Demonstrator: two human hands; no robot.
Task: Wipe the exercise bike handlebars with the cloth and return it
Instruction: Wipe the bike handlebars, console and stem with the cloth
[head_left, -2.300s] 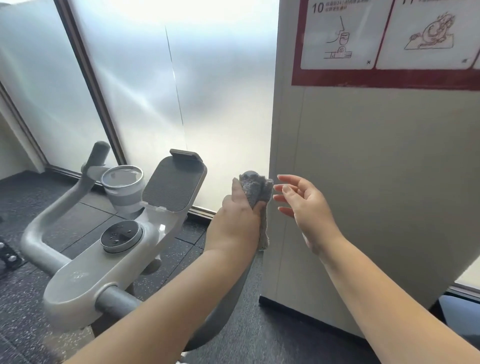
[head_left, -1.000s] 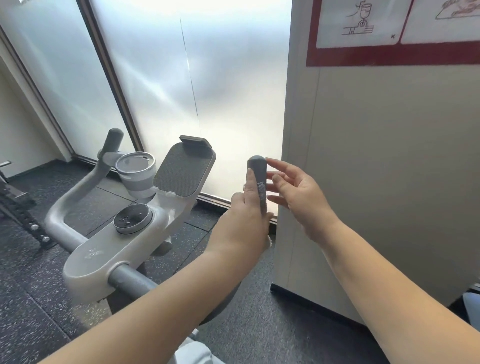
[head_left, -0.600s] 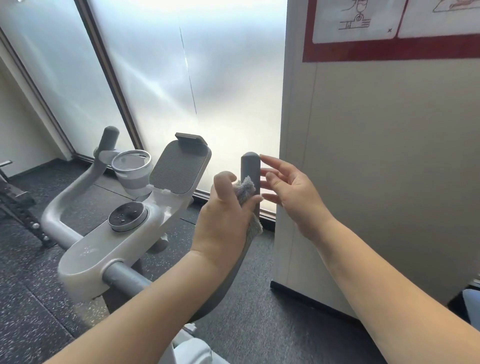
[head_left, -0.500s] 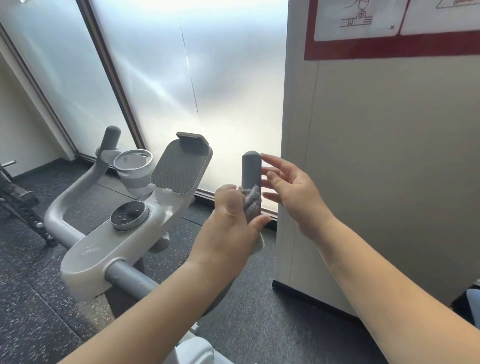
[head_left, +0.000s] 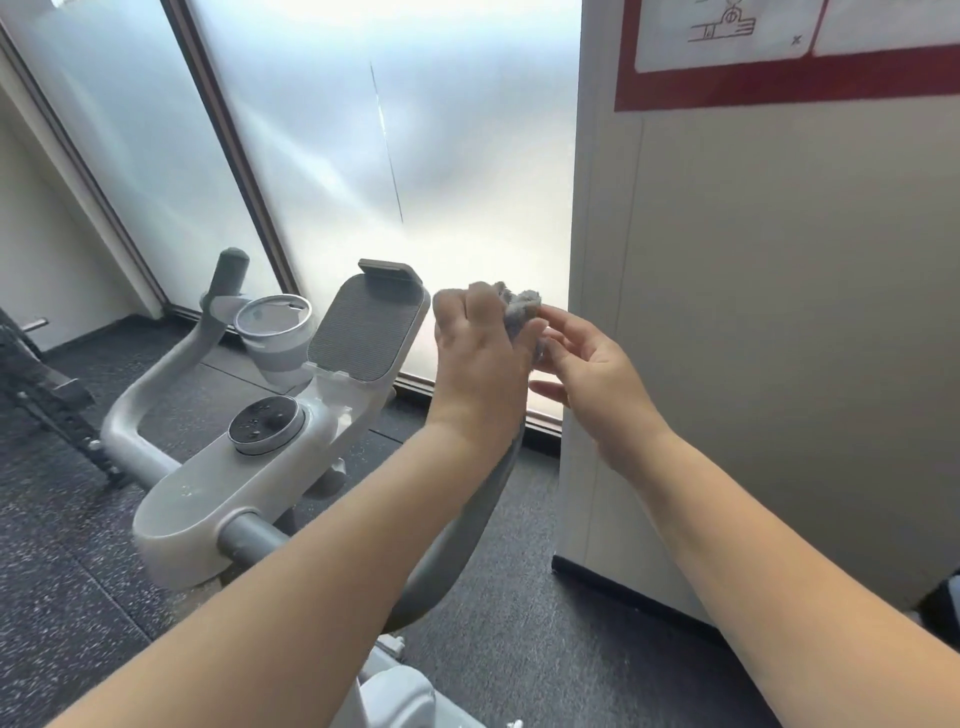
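Left hand (head_left: 480, 358) clenched around cloth (head_left: 521, 307) atop handlebar (head_left: 457, 540) tip, right hand (head_left: 592, 371) loose, seemingly touching cloth

My left hand (head_left: 480, 358) hides the top of the right grip (head_left: 470, 525), and most of the cloth (head_left: 522, 306) is bunched out of sight behind its fingers. I can't tell whether my right hand (head_left: 597, 379) touches the cloth. The poster (head_left: 779, 47) is cut off at the top edge. Both hands look motion-blurred.

Grey fluffy cloth (head_left: 521, 306) bunched over the tip of the right handlebar (head_left: 470, 525). Handlebars grey, curved upward; left grip (head_left: 228, 270) upright and bare.
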